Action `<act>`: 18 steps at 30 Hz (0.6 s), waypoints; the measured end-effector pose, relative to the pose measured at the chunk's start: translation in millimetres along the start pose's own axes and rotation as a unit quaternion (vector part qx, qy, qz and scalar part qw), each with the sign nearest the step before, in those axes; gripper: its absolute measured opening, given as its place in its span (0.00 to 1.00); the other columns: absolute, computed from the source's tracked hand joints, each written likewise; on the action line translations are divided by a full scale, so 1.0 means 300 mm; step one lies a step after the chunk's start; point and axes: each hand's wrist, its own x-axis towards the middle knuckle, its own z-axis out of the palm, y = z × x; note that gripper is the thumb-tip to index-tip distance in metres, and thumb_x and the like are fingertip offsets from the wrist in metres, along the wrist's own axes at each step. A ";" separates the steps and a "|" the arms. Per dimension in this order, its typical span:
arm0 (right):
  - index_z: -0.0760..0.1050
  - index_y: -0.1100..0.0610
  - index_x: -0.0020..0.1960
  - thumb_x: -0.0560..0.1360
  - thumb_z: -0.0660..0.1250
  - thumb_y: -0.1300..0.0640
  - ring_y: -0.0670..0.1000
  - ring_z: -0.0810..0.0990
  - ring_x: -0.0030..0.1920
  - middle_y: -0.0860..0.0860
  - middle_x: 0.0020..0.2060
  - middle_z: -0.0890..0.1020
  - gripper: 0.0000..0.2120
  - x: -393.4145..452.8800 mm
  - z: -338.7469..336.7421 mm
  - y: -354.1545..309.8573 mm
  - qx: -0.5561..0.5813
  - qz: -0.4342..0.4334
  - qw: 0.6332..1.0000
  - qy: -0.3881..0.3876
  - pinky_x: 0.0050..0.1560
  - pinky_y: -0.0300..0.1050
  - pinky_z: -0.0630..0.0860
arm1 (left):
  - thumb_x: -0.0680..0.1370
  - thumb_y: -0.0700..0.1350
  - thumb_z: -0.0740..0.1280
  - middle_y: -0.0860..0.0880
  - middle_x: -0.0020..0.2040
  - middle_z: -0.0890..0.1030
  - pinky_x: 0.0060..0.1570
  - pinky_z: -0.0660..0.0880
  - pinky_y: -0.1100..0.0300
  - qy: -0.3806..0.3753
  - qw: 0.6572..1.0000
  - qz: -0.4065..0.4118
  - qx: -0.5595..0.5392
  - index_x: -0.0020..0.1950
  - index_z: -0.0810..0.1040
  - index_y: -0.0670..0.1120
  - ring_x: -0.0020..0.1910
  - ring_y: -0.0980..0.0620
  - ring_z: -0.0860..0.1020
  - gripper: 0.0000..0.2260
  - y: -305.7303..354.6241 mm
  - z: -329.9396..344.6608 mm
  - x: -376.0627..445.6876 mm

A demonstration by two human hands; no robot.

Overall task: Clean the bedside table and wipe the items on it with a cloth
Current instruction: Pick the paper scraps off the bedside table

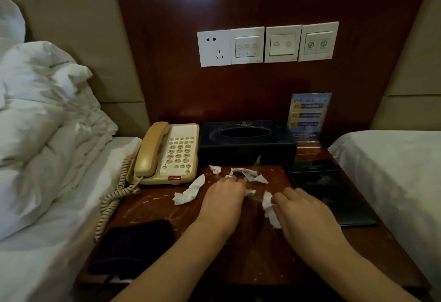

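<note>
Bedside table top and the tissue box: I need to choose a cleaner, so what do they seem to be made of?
The bedside table top looks like dark reddish varnished wood or veneer: glossy, with pale scratches showing. The tissue box looks like a rigid black cover, maybe faux leather or lacquered board, with a faint sheen; which one I cannot tell.

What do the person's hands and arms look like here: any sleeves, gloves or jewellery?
Both forearms are bare, with no sleeves, gloves or watch in view. The left hand wears a thin ring on one finger, silvery as far as the blur allows. The right hand shows no ring or other jewellery.
</note>
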 end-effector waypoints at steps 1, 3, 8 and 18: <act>0.69 0.48 0.68 0.83 0.57 0.54 0.46 0.72 0.61 0.46 0.63 0.74 0.14 -0.005 -0.018 -0.001 0.003 0.001 1.000 0.015 0.60 0.37 0.68 | 0.83 0.41 0.62 0.46 0.63 0.78 0.57 0.75 0.56 0.005 1.000 -0.005 0.002 0.70 0.73 0.47 0.60 0.48 0.77 0.14 0.000 -0.016 -0.014; 0.69 0.47 0.69 0.84 0.56 0.53 0.45 0.72 0.62 0.45 0.64 0.74 0.15 -0.025 -0.051 -0.011 -0.008 0.002 1.000 0.027 0.61 0.36 0.67 | 0.83 0.40 0.62 0.45 0.63 0.78 0.57 0.75 0.56 0.018 1.000 -0.016 0.012 0.70 0.73 0.46 0.61 0.48 0.77 0.14 -0.001 -0.054 -0.045; 0.77 0.49 0.61 0.80 0.65 0.53 0.46 0.77 0.52 0.46 0.54 0.80 0.11 -0.069 -0.148 -0.058 -0.010 0.018 0.997 0.070 0.52 0.37 0.74 | 0.83 0.39 0.62 0.45 0.66 0.76 0.60 0.74 0.55 0.056 0.997 -0.045 0.027 0.69 0.73 0.45 0.64 0.47 0.75 0.15 -0.013 -0.179 -0.146; 0.83 0.54 0.49 0.69 0.77 0.60 0.49 0.78 0.38 0.47 0.39 0.81 0.10 -0.272 -0.193 -0.281 0.081 -0.071 0.976 0.192 0.33 0.40 0.77 | 0.65 0.40 0.81 0.50 0.43 0.84 0.28 0.76 0.62 0.144 0.989 -0.045 0.010 0.48 0.85 0.47 0.40 0.51 0.83 0.13 -0.078 -0.312 -0.634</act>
